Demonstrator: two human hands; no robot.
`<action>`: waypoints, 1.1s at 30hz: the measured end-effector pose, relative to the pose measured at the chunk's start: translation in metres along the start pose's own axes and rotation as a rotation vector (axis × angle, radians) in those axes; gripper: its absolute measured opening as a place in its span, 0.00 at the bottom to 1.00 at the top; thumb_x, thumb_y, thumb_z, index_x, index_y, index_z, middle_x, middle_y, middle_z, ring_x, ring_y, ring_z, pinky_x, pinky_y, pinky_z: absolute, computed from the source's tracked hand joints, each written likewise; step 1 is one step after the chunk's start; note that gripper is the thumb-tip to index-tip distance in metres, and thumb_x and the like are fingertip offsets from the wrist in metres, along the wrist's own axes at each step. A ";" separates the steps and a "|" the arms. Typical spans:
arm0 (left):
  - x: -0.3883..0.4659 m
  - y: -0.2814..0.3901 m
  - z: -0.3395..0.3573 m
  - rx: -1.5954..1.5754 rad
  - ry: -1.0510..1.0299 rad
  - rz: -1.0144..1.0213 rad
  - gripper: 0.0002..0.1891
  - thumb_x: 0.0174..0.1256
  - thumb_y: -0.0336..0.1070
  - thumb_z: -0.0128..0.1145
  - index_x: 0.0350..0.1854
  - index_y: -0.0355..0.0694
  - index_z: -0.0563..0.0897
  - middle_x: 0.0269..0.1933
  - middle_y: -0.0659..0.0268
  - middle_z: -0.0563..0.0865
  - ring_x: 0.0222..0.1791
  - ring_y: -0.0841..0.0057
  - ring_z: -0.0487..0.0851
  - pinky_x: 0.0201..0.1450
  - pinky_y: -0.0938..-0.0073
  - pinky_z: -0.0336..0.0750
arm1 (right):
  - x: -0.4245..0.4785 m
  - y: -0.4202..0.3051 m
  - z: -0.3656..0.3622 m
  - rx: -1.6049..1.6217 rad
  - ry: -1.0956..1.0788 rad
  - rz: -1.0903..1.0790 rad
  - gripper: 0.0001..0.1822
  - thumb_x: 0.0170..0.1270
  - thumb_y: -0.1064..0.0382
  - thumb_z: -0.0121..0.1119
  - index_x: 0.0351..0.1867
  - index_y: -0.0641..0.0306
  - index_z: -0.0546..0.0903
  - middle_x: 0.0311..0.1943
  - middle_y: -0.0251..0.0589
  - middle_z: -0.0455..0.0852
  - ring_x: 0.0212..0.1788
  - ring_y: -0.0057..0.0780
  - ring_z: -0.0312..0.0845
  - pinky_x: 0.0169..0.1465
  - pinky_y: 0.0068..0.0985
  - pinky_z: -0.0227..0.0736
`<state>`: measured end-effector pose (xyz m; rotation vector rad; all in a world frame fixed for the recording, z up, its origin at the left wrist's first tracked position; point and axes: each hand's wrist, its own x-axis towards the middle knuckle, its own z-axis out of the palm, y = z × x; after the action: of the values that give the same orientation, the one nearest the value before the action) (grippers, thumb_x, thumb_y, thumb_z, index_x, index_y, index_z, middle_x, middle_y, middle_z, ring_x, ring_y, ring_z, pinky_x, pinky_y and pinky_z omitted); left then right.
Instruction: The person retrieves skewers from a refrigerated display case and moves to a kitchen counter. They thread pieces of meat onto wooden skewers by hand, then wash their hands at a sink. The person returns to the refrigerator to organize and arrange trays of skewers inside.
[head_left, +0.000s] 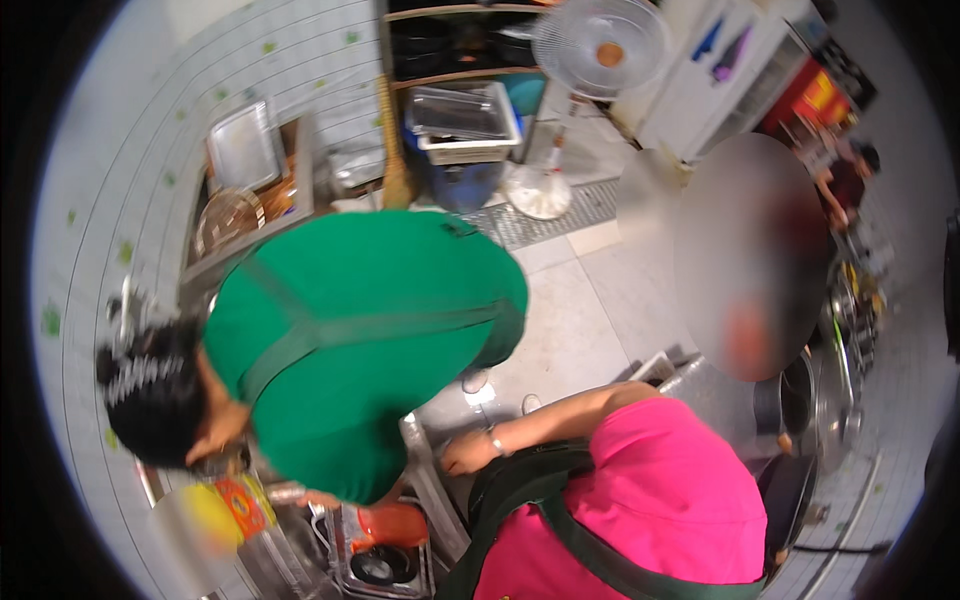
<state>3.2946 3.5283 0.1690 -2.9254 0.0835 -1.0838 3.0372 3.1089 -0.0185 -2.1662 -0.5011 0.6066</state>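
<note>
My right hand (469, 452), with a band at the wrist, reaches leftward across my apron (517, 480). It is beside the metal counter edge (435, 484); its fingers look curled, and whether they hold anything is unclear. My left hand is out of view. Beyond that edge, a metal tray (339, 559) holds an orange-red item (394, 523) and a black round item (381, 564). A co-worker in a green top (375, 285) bends over the counter at the left, and that person's hand (322, 499) is near the tray. A yellow and orange packet (246, 510) lies further left.
A pedestal fan (600, 49), a blue bin (465, 184) under a white crate (472, 150), and a broom (394, 150) stand at the back. A metal drain grate (592, 206) crosses the tiled floor (555, 330). Cookware (795, 394) is at right; another person (847, 184) is further off.
</note>
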 end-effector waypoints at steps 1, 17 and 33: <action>0.012 0.027 -0.007 -0.018 0.024 0.023 0.13 0.62 0.36 0.54 0.43 0.32 0.78 0.50 0.53 0.77 0.47 0.64 0.75 0.49 0.68 0.70 | -0.032 0.016 -0.010 0.031 0.083 0.101 0.12 0.55 0.56 0.52 0.32 0.61 0.80 0.31 0.48 0.81 0.37 0.46 0.77 0.40 0.39 0.69; -0.118 0.630 -0.213 -1.185 -0.366 0.927 0.12 0.58 0.28 0.54 0.45 0.34 0.79 0.58 0.50 0.71 0.58 0.58 0.69 0.59 0.64 0.64 | -0.467 0.168 0.112 0.066 0.958 1.655 0.08 0.52 0.59 0.54 0.25 0.58 0.80 0.27 0.42 0.83 0.32 0.42 0.80 0.38 0.41 0.69; -0.248 1.027 0.060 -0.286 -0.781 1.873 0.18 0.49 0.50 0.59 0.42 0.51 0.84 0.61 0.51 0.68 0.63 0.54 0.63 0.64 0.59 0.58 | -0.458 0.195 0.173 -0.099 1.172 1.652 0.03 0.43 0.59 0.56 0.20 0.50 0.79 0.21 0.32 0.79 0.29 0.29 0.78 0.41 0.31 0.66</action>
<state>3.1015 2.5169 -0.0767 -1.6458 2.2229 0.3859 2.5972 2.8520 -0.1533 -2.1338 1.9929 -0.0636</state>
